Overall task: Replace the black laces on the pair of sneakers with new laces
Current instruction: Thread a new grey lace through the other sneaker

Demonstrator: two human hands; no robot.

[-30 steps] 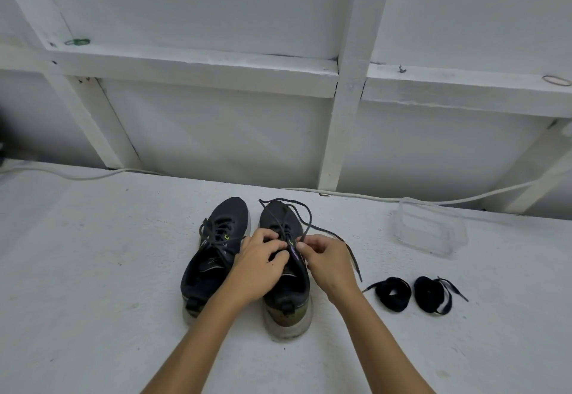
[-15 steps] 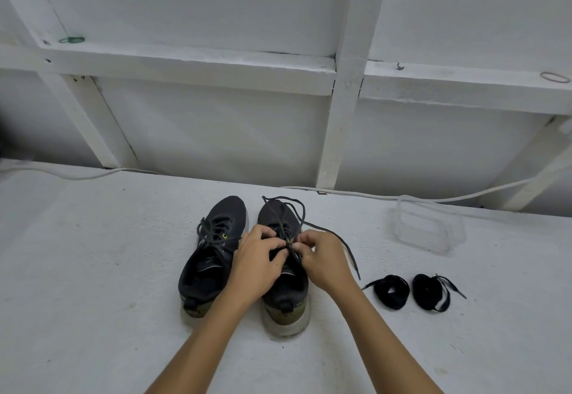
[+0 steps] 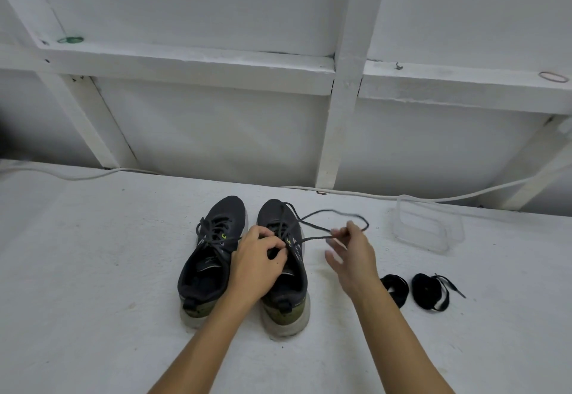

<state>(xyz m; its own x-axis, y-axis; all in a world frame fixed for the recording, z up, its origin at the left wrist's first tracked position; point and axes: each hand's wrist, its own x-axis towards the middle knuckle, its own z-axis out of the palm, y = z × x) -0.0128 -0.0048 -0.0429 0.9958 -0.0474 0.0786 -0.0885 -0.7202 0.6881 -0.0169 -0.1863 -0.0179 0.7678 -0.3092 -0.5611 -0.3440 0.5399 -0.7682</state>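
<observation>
Two dark sneakers stand side by side, toes away from me. The left sneaker (image 3: 213,257) is still laced and tied. My left hand (image 3: 258,265) rests on the tongue of the right sneaker (image 3: 286,297), its fingers curled at the eyelets. My right hand (image 3: 351,254) is off to the shoe's right and pinches the loosened black lace (image 3: 312,223), which runs taut from the eyelets and loops beyond the fingers. Two coiled new black laces (image 3: 430,291) lie on the surface to the right.
A clear plastic container (image 3: 428,228) sits at the back right. A white cable (image 3: 356,194) runs along the foot of the white panelled wall. Rubber bands lie on the wall's ledge (image 3: 185,59).
My right hand has left the shoe's tongue and moved right, drawing a length of lace out with it. My left hand has stayed on the right sneaker.
</observation>
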